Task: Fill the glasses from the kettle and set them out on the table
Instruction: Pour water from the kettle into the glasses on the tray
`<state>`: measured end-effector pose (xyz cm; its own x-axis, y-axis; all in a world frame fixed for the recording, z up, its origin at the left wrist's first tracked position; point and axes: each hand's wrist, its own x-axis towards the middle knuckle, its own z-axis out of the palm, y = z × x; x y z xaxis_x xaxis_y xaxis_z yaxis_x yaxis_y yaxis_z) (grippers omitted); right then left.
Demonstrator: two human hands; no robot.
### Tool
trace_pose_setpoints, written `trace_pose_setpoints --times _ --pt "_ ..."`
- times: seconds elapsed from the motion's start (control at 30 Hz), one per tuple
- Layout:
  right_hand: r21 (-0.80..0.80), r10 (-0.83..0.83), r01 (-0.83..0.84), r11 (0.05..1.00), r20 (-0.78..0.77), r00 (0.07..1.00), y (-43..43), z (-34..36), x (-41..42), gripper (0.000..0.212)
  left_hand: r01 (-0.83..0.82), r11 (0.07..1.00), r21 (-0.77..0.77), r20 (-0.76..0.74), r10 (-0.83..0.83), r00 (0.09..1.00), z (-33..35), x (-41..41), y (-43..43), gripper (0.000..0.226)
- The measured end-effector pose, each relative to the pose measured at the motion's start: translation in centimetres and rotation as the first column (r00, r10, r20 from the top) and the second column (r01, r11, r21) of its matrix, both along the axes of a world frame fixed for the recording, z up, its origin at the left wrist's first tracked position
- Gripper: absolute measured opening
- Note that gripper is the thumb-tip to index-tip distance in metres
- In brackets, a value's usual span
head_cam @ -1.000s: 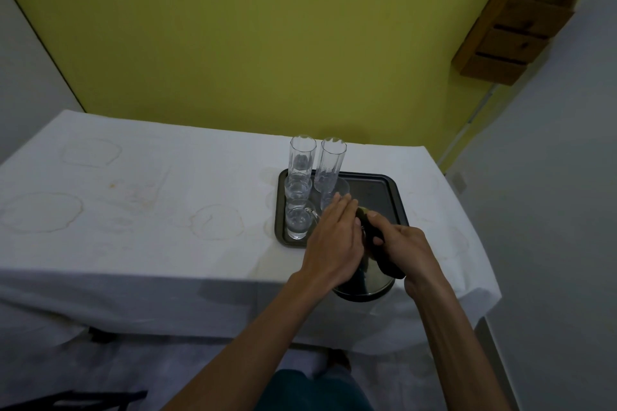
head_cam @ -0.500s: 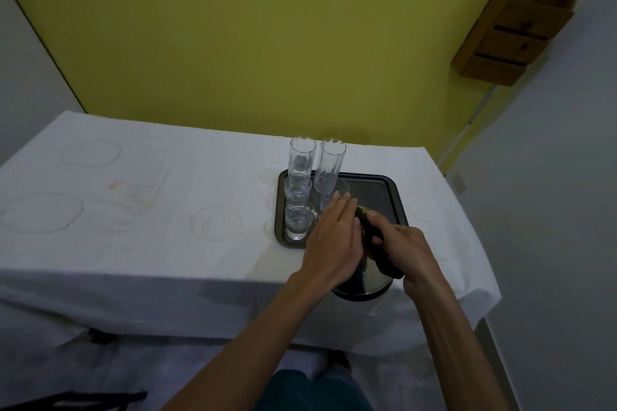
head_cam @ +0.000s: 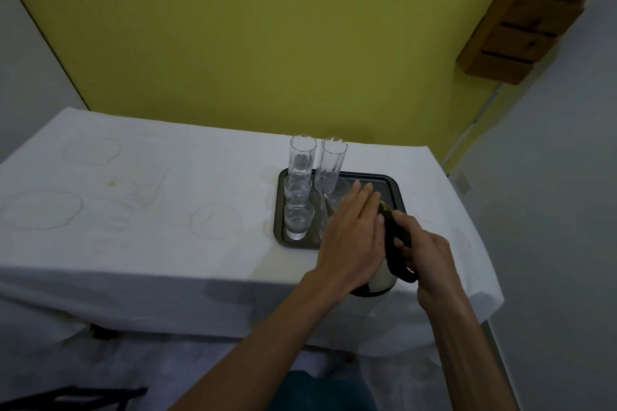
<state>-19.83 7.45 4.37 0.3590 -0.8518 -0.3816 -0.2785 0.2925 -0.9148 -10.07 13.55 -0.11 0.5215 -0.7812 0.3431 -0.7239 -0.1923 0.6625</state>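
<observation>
I see a dim room: a yellow-green wall (head_cam: 267, 27) behind the tabletop (head_cam: 200, 177), a stained white cloth (head_cam: 133, 297) draped over it, a grey wall (head_cam: 551, 210) at right, a wooden drawer unit (head_cam: 524, 20) mounted high.

White-cloth-covered table (head_cam: 160, 253), brownish ring stains (head_cam: 215, 222) across left and middle. Dark tray (head_cam: 277, 227) sits on cloth, right of centre. Kettle (head_cam: 380, 280) at front edge just beside tray; base contact unclear.

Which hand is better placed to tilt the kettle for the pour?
Right. The right hand grips the kettle by its handle. The left hand only lies flat on its top, fingers straight, so it can probably steady but hardly tilt.
</observation>
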Motion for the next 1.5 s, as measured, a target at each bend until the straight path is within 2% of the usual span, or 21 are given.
trace_pose_setpoints --times 0.17,0.3,0.4,0.6,0.9,1.13,1.5 --pt "0.000 -0.045 0.045 0.999 0.046 0.998 -2.0 0.9 -1.3 0.023 0.001 0.998 -0.064 0.079 0.004 0.997 1.3 -1.4 -2.2 0.048" --pt "-0.042 -0.017 0.017 0.999 0.014 1.000 -4.6 1.4 -2.1 0.022 -0.017 0.997 -0.081 0.072 0.023 0.997 1.6 -2.5 -4.4 0.048" --pt "-0.059 0.041 -0.043 0.997 -0.024 0.999 -6.7 1.5 -2.5 0.030 -0.054 0.997 -0.055 0.040 0.056 0.998 1.1 -3.1 -5.9 0.049" --pt "-0.032 0.156 -0.159 0.987 -0.082 0.984 -10.7 0.1 -2.6 0.034 -0.124 0.992 0.034 -0.006 0.124 0.992 -0.4 -4.2 -8.3 0.050" --pt "-0.021 0.366 -0.374 0.927 -0.159 0.917 -15.2 -1.1 -2.0 0.037 -0.281 0.951 0.129 -0.072 0.291 0.954 -0.9 -5.8 -10.4 0.050" --pt "-0.070 0.456 -0.476 0.877 -0.195 0.869 -17.5 -1.5 -1.0 0.041 -0.368 0.919 0.143 -0.073 0.381 0.922 -0.9 -5.9 -11.6 0.050" --pt "-0.103 0.520 -0.550 0.829 -0.223 0.825 -19.2 -1.9 -0.2 0.039 -0.416 0.895 0.162 -0.118 0.436 0.892 -1.4 -5.9 -12.9 0.050"
